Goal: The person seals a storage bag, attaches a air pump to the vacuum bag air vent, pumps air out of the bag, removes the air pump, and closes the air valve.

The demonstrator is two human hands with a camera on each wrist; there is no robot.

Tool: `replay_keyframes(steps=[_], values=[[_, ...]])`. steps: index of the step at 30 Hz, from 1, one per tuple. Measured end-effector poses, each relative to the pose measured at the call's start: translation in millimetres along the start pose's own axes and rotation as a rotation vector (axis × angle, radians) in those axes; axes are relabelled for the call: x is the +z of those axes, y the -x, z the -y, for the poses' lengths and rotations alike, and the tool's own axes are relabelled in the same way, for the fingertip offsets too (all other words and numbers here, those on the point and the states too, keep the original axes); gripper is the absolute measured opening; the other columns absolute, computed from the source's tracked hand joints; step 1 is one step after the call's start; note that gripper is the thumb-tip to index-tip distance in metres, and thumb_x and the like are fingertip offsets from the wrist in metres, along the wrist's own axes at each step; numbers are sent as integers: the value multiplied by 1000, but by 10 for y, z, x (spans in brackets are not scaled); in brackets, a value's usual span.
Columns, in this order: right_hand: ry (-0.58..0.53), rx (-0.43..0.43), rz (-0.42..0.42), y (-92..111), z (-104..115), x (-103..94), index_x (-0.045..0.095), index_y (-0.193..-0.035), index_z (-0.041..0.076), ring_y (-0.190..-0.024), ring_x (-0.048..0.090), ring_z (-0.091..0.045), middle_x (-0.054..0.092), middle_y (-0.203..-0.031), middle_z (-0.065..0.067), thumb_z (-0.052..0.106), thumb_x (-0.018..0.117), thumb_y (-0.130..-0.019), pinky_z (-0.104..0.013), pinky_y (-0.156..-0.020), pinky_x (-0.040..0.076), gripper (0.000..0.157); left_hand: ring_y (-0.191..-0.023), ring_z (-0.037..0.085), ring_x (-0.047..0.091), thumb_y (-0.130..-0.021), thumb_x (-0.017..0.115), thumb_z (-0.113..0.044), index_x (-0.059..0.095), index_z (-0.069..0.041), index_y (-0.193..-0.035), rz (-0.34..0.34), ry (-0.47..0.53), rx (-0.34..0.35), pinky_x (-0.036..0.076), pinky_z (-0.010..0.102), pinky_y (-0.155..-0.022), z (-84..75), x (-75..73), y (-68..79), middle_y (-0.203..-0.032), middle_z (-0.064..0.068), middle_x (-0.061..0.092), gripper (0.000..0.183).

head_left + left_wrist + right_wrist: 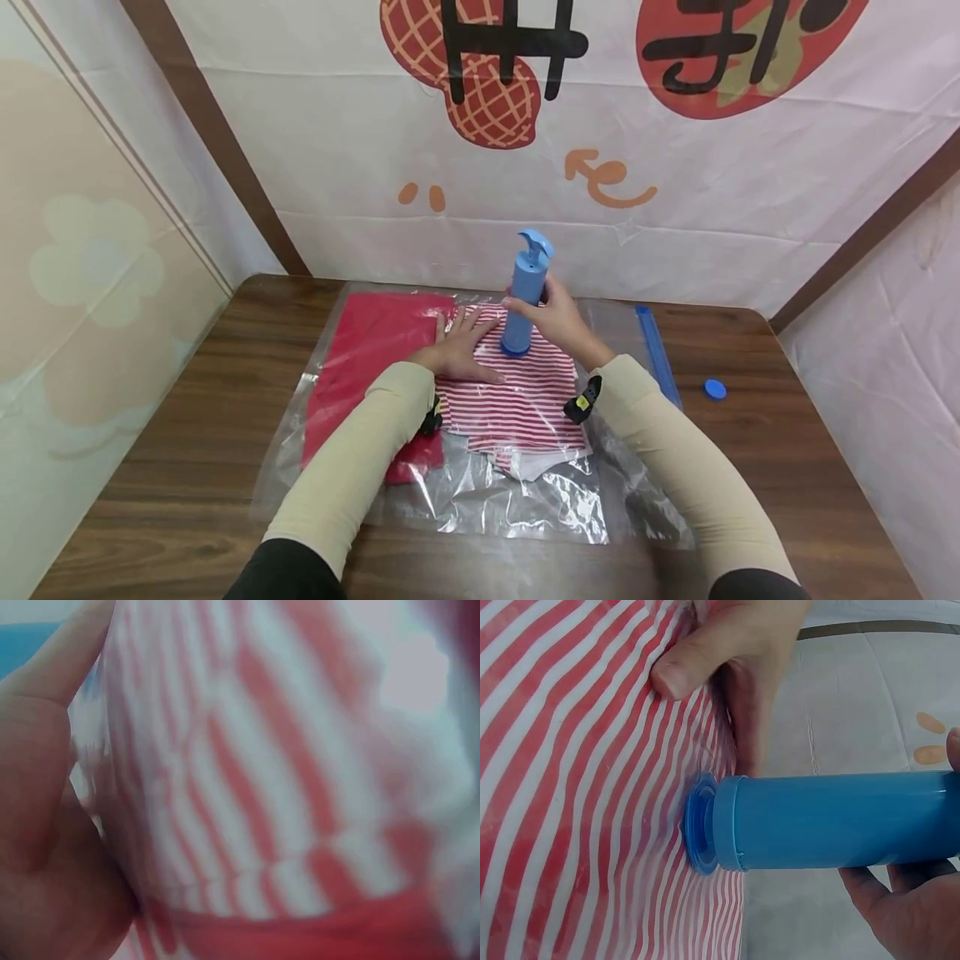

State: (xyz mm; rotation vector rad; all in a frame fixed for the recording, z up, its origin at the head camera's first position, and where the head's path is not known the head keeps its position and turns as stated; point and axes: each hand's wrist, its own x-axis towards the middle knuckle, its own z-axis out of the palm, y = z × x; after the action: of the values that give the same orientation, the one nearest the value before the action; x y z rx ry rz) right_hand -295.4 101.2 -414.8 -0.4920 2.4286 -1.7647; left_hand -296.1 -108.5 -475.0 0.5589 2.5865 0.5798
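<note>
A light blue hand pump [528, 287] stands nearly upright on the blue round valve [699, 823] of a clear plastic storage bag [517, 512]. My right hand [562, 323] grips the pump's barrel from the right; in the right wrist view its fingers [922, 911] curl round the far end. My left hand [459, 354] rests on the bag left of the pump, fingers spread. Inside the bag lie a red-and-white striped cloth [517, 412], under the pump, and a folded red cloth [375, 358] to the left.
The bag lies on a brown wooden table [187, 417]. A blue strip [658, 358] runs along the bag's right edge, and a small blue cap [715, 389] sits on the wood beyond it. A printed fabric wall [337, 167] rises right behind the table.
</note>
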Motion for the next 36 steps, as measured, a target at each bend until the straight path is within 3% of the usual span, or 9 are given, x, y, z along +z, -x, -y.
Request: replay_keyframes(steps=[6, 9, 13, 16, 17, 21, 28, 36], values=[[-11, 1, 8, 36, -34, 13, 46, -141, 9, -132, 54, -33, 61, -134, -18, 25, 73, -96, -57, -113, 38, 55, -154, 39, -13, -85, 67, -67, 24, -22, -163, -7, 78, 31, -17, 66, -116, 55, -19, -19, -170, 14, 7, 100], [-15, -7, 4, 26, -35, 13, 46, -141, 10, -131, 55, -32, 61, -134, -18, 26, 73, -96, -57, -112, 38, 55, -155, 39, -7, -93, 65, -56, 36, -15, -159, -67, 214, 63, -15, 65, -117, 105, -51, -9, -168, 16, 18, 84], [-15, 7, 11, 14, -21, 16, 45, -142, 11, -132, 54, -32, 61, -135, -17, 30, 74, -96, -57, -113, 38, 57, -152, 37, 21, -99, 66, -34, 47, -4, -151, -170, 406, 105, 10, 57, -124, 161, -79, 23, -158, 19, 39, 63], [-11, 16, 8, 11, -11, 18, 44, -144, 12, -133, 53, -32, 61, -136, -14, 32, 74, -95, -57, -113, 38, 60, -141, 36, 43, -100, 65, -24, 51, 1, -145, -244, 469, 129, 34, 52, -117, 145, -106, 29, -149, 21, 50, 54], [-11, 19, 6, 10, -5, 18, 43, -144, 12, -133, 53, -32, 61, -136, -14, 33, 74, -95, -57, -113, 37, 62, -139, 36, 47, -100, 65, -22, 53, 1, -144, -263, 474, 130, 37, 51, -116, 130, -117, 28, -146, 21, 53, 51], [-17, 19, 3, 7, 5, 21, 42, -145, 11, -134, 52, -33, 60, -137, -16, 32, 74, -95, -57, -114, 36, 62, -137, 35, 49, -99, 67, -19, 55, -2, -143, -304, 497, 136, 40, 51, -114, 41, -128, 22, -145, 19, 55, 50], [-7, -10, -16, -5, -13, 42, 45, -142, 10, -131, 55, -31, 62, -132, -13, 29, 74, -95, -55, -113, 39, 59, -138, 31, 49, -93, 77, -25, 49, -8, -150, -296, 562, 210, 41, 46, -114, -124, 13, -14, -148, 13, 54, 66], [-5, -36, -67, -12, -43, 58, 47, -140, 7, -128, 56, -34, 61, -133, -20, 25, 75, -95, -54, -111, 42, 56, -124, 29, 62, -91, 80, -26, 55, -9, -144, -419, 621, 209, 51, 42, -104, -277, 81, -63, -135, 12, 64, 61]])
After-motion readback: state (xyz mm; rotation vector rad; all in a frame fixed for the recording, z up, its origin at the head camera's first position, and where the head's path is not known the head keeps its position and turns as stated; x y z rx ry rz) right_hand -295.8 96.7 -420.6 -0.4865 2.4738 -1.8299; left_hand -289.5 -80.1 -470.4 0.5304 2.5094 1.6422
